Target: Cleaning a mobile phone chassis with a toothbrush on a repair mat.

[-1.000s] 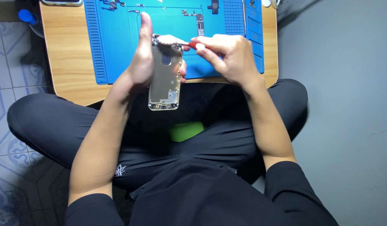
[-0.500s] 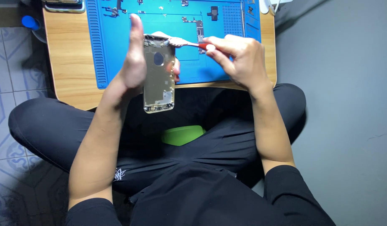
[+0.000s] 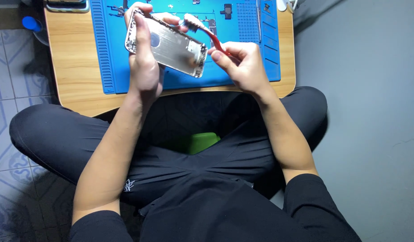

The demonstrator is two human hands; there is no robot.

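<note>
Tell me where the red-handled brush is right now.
In the head view, the red-handled brush is at upper centre, held in the right hand, its bristle end against the silver phone housing that the left hand holds over the blue mat.

Brushed-metal phone housing (image 3: 171,47), matt silicone mat (image 3: 243,76)

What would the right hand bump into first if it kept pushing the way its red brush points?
Probably the silver metal phone shell in the left hand; the right hand aims its red-handled brush there.
</note>
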